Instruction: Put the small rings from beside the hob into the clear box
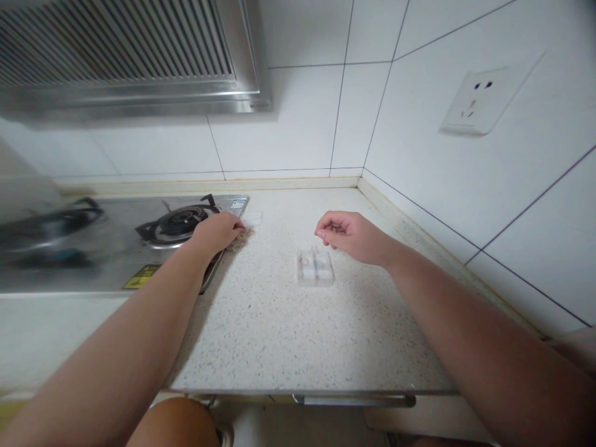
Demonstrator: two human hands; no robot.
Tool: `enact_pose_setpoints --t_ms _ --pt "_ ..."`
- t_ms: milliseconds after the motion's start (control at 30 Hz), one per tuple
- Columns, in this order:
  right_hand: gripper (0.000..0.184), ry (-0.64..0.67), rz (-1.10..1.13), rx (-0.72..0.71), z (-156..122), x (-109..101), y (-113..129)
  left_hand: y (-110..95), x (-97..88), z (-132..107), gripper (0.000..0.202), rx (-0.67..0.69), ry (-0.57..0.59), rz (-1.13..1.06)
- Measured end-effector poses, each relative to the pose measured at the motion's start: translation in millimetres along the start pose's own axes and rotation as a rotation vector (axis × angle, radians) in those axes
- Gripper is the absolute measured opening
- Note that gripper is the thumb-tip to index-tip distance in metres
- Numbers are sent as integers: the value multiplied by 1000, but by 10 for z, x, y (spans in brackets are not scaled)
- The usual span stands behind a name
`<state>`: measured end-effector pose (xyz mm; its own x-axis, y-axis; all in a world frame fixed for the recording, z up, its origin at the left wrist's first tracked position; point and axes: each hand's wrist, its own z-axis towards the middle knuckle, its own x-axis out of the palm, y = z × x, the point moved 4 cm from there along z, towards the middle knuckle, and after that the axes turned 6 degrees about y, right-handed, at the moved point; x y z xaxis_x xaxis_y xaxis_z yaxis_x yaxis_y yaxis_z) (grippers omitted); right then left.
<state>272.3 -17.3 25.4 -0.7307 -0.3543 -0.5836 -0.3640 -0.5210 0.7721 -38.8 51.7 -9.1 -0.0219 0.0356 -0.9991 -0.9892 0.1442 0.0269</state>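
Note:
My left hand (218, 231) rests on a small pile of tan rubber bands (242, 239) at the right edge of the gas stove, fingers curled down over them. A clear lid-like piece (254, 218) lies just beyond the pile. A small clear plastic box (315, 267) sits on the speckled countertop (288, 335), with something thin inside it. My right hand (347, 234) hovers just behind and to the right of the box, fingertips pinched together; what they hold, if anything, is too small to make out.
A steel gas stove (116, 248) with two burners fills the left side, under a range hood (135, 56). White tiled walls meet in a corner behind the counter. A wall socket (477, 102) is on the right wall. A drawer handle (354, 400) runs under the counter edge.

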Motion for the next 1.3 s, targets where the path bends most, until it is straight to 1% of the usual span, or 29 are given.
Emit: enact_pose_setpoints --t_ms 200,400,667,833,900,967,1067,1133,1233,1300 --pt "21 16 2 -1 0 6 7 -3 -20 -9 24 27 -21 -16" --pt "20 19 12 -4 -5 6 46 -5 -7 4 26 1 12 4" --pt "20 32 -6 1 -10 6 42 29 86 71 30 -8 71 -33" --pt "20 30 -10 -4 -9 4 37 7 72 50 29 4 60 -44" --pt "21 30 -11 -7 -9 2 37 -29 26 22 29 8 20 -73" --pt "21 28 -10 -8 -10 -1 34 -88 -61 -20 28 16 -69 -143" --pt "22 12 -10 -23 -11 -11 31 -214 -226 -108 23 55 -229 -304" --pt "22 -3 -4 -41 -11 -17 35 -319 -317 -172 22 93 -285 -409" --pt "21 -21 21 -54 -10 -13 49 -522 -406 -274 21 200 -314 -575" --pt "20 -32 38 -53 -7 -1 60 -697 -448 -360 17 331 -334 -689"
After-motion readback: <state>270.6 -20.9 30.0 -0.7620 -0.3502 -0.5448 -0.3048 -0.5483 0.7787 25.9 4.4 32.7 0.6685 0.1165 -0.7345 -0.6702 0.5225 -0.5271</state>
